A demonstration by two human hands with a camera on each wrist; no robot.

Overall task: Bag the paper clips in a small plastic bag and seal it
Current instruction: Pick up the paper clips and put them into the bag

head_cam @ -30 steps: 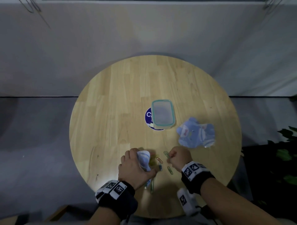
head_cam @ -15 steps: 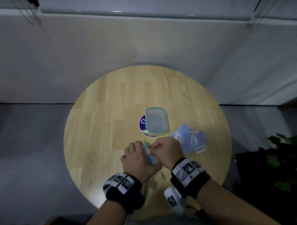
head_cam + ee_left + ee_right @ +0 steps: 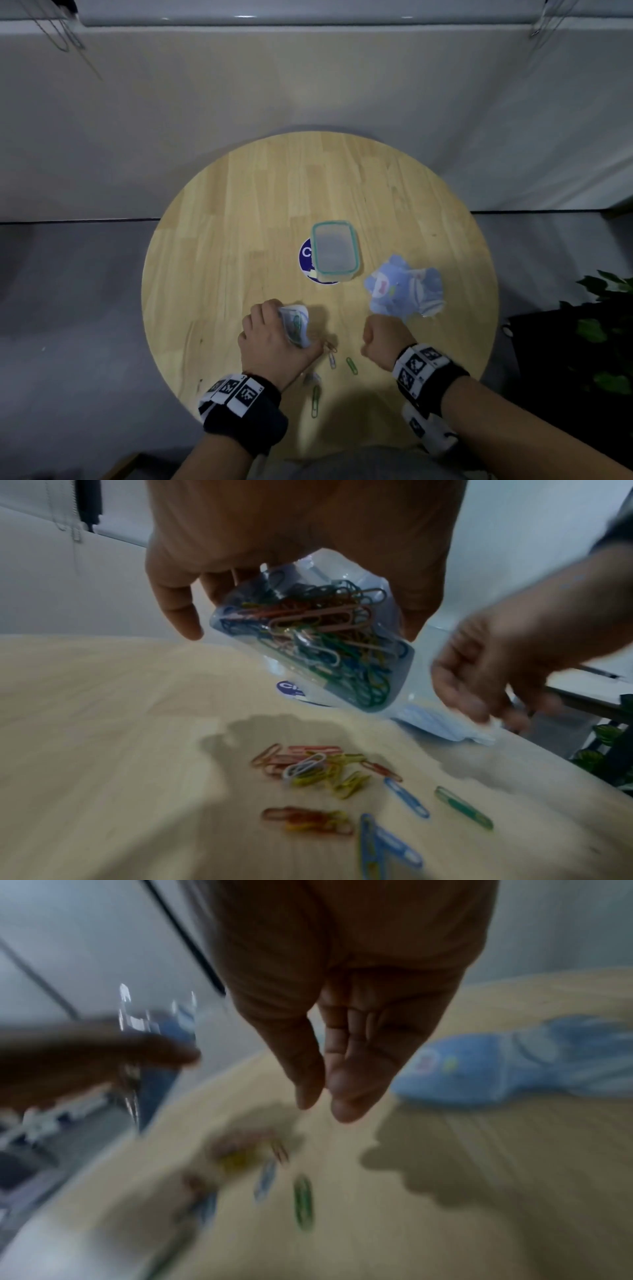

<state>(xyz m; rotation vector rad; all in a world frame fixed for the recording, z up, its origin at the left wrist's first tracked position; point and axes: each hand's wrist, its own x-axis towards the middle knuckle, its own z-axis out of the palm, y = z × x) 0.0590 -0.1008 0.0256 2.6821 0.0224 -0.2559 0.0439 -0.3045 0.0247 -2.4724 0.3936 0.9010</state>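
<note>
Head view: round wooden worktop [image 3: 239,240]. The left hand [image 3: 274,339] holds a small plastic bag [image 3: 295,323] above the near part of the worktop, fingers curled round it. The right hand [image 3: 382,337] hovers to the right of it, apart from the bag. Loose paper clips [image 3: 351,365] lie on the wood between and below the two hands. Farther back, a clear lidded container [image 3: 335,251] with a green rim sits partly over a round blue sticker [image 3: 306,255]. To its right lies a crumpled light-blue cloth [image 3: 404,289].

Left wrist view: the bag [image 3: 325,642] hangs from the left hand's fingers [image 3: 178,610], already packed with coloured clips. Below it, a scatter of red, yellow, white, blue and green clips [image 3: 329,769] lies on the worktop. The right hand [image 3: 514,664] is to the right, fingers loosely bent, nothing visible in them.

Right wrist view: blurred. The right hand's fingers [image 3: 346,1085] point down toward the worktop, thumb close beside them, holding nothing that can be made out. Smeared clips [image 3: 303,1202] below; blue cloth [image 3: 496,1069] to the right.
</note>
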